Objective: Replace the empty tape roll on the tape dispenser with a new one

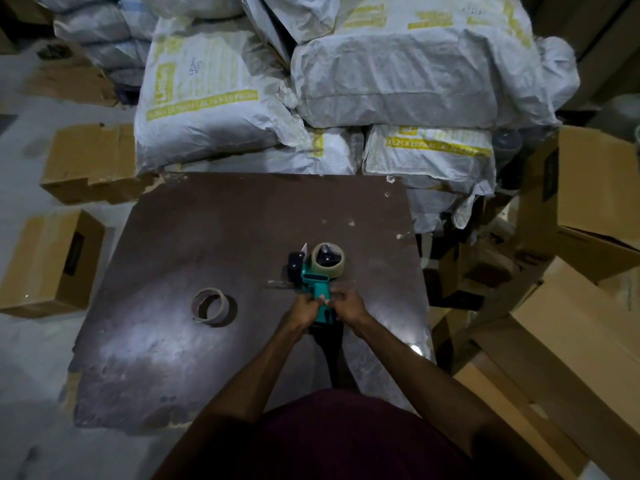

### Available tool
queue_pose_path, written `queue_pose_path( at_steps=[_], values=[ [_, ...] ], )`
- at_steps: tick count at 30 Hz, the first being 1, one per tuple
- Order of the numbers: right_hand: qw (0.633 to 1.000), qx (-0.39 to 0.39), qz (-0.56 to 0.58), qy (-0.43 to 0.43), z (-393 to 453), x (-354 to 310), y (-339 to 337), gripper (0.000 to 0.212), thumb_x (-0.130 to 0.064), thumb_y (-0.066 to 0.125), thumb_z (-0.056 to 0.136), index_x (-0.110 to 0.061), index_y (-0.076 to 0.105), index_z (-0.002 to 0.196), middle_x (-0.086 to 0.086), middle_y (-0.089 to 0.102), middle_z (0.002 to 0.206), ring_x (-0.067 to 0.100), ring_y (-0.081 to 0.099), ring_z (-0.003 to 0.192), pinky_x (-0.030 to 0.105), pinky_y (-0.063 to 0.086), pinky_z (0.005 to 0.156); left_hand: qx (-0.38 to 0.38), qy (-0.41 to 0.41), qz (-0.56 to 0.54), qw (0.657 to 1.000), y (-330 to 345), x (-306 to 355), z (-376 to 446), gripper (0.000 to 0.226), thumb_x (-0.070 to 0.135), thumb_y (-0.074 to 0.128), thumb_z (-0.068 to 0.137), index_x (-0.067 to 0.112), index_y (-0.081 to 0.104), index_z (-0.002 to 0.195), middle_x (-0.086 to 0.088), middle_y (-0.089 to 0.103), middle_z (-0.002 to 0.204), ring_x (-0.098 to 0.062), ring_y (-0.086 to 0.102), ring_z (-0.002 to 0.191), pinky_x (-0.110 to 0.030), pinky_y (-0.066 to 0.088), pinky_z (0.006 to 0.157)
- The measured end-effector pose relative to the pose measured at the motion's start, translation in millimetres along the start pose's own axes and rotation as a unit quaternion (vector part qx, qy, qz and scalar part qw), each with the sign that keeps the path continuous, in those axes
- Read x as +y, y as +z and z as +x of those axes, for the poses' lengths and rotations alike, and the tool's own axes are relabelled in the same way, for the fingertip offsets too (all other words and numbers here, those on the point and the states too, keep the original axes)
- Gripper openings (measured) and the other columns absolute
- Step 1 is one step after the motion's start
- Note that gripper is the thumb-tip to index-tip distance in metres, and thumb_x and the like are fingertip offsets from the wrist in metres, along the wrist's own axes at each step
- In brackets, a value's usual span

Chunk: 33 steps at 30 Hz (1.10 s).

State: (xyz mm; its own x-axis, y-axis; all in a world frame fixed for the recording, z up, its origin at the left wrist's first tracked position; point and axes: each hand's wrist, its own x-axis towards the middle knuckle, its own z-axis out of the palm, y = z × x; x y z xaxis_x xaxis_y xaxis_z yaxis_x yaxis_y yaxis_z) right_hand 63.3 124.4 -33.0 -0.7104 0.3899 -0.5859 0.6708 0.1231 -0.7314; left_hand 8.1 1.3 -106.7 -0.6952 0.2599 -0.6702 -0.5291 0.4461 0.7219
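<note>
A teal tape dispenser (313, 287) lies on the dark brown board (207, 237), its handle pointing toward me. A tape roll (328, 259) sits on its black hub at the far end, beside the black roller and blade. My left hand (304, 311) and my right hand (349, 306) both grip the handle from either side. An empty brown cardboard core (209, 306) lies flat on the board, well to the left of my hands.
White woven sacks (346, 81) with yellow print are piled behind the board. Cardboard boxes stand at the left (52, 265) and at the right (595, 202). The grey floor (27, 375) shows at the lower left.
</note>
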Motion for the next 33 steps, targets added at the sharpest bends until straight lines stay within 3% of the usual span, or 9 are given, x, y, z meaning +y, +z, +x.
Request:
queue_pose_path(
  at_steps=[5,9,13,17,20,23,27,33],
  values=[
    [0.999,0.019,-0.040,-0.021,1,2,1,0.032,-0.004,0.068,0.083,-0.006,0.071,0.114,0.009,0.073,0.108,0.023,0.068,0.101,0.037,0.056,0.089,-0.013,-0.010,0.041,0.999,3,-16,15,0.025,0.036,0.059,0.068,0.026,0.070,0.088,-0.008,0.076,0.099,-0.029,0.073,0.091,-0.052,0.059,0.088],
    [0.999,0.013,-0.042,-0.008,6,8,-1,0.037,0.001,0.067,0.080,-0.005,0.070,0.117,0.013,0.074,0.108,0.022,0.068,0.095,0.032,0.056,0.079,-0.037,-0.031,0.055,0.997,0,0,-3,0.033,0.036,0.058,0.061,0.026,0.070,0.090,-0.008,0.075,0.097,-0.029,0.072,0.090,-0.045,0.059,0.078],
    [1.000,0.010,-0.026,-0.007,14,10,-3,0.046,0.009,0.067,0.077,-0.005,0.066,0.121,0.012,0.073,0.108,0.022,0.067,0.095,0.029,0.055,0.072,-0.029,-0.042,0.066,0.997,-3,13,-11,0.028,0.026,0.050,0.066,0.024,0.069,0.086,-0.009,0.072,0.089,-0.024,0.066,0.076,-0.037,0.056,0.067],
    [1.000,0.021,-0.005,0.007,22,11,0,0.052,0.011,0.069,0.075,-0.002,0.062,0.125,0.013,0.070,0.116,0.025,0.066,0.108,0.027,0.052,0.088,-0.012,-0.037,0.054,0.998,-5,26,-23,0.026,0.025,0.050,0.066,0.024,0.071,0.082,-0.013,0.075,0.093,-0.027,0.070,0.081,-0.045,0.061,0.075],
    [1.000,0.030,0.005,-0.002,24,11,1,0.050,0.011,0.067,0.077,-0.003,0.062,0.125,0.012,0.069,0.117,0.022,0.064,0.108,0.026,0.049,0.093,0.002,-0.031,0.040,0.999,-4,35,-30,0.028,0.029,0.054,0.064,0.022,0.070,0.086,-0.012,0.075,0.096,-0.030,0.071,0.088,-0.042,0.061,0.074],
    [0.999,0.036,0.012,-0.005,28,8,4,0.050,0.011,0.065,0.079,-0.003,0.061,0.127,0.010,0.068,0.117,0.018,0.061,0.105,0.023,0.047,0.093,0.010,-0.026,0.043,0.999,-5,38,-24,0.032,0.030,0.053,0.064,0.023,0.070,0.090,-0.011,0.075,0.095,-0.030,0.071,0.087,-0.043,0.061,0.073],
    [0.999,0.037,0.029,0.004,37,5,8,0.049,0.011,0.064,0.079,-0.005,0.064,0.126,0.011,0.069,0.117,0.022,0.064,0.108,0.029,0.050,0.095,0.013,-0.020,0.047,0.999,-10,37,-9,0.034,0.021,0.051,0.070,0.019,0.073,0.096,-0.010,0.075,0.096,-0.029,0.072,0.088,-0.045,0.062,0.075],
    [0.999,0.027,0.036,-0.003,43,-5,9,0.051,0.013,0.064,0.078,-0.007,0.064,0.124,0.004,0.067,0.105,0.016,0.062,0.098,0.023,0.048,0.088,0.013,-0.022,0.063,0.998,-19,38,3,0.027,0.024,0.053,0.070,0.034,0.072,0.086,-0.003,0.076,0.095,-0.024,0.071,0.086,-0.040,0.060,0.075]
  ],
)
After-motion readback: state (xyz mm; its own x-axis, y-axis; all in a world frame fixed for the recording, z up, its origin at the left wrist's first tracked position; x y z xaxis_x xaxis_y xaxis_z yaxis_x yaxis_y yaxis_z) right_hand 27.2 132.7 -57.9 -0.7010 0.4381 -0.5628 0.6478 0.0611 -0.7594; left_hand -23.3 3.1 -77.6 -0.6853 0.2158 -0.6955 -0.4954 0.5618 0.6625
